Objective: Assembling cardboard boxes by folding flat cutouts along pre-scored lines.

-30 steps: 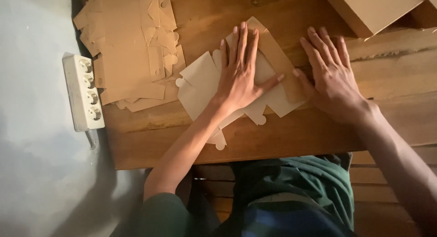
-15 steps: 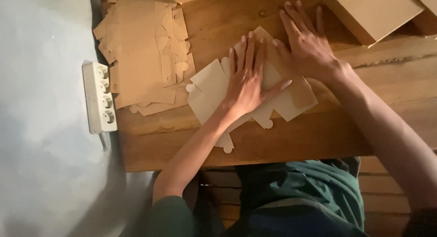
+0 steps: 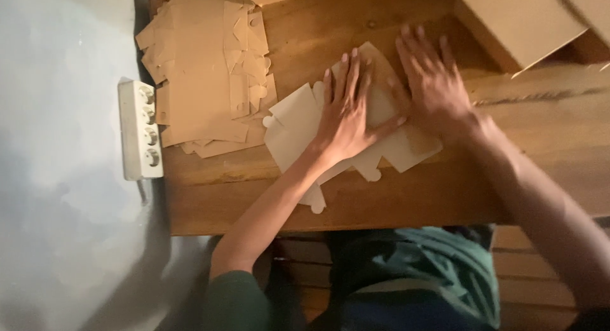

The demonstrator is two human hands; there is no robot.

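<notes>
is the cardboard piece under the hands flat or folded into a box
Flat: the cardboard piece lies spread on the table, tabs out, both hands pressing it.

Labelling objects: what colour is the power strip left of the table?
White, with four sockets in a row; the power strip lies on the grey floor, seen in the head view.

The right hand (image 3: 435, 89) has slid leftward onto the cardboard blank (image 3: 298, 118), beside the left hand (image 3: 346, 112).

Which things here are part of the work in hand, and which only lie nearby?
In use:
left hand, flat on the cardboard blank
right hand, pressing the same blank
wooden table

Lying about:
stack of flat cardboard blanks
white power strip
folded cardboard box
</notes>
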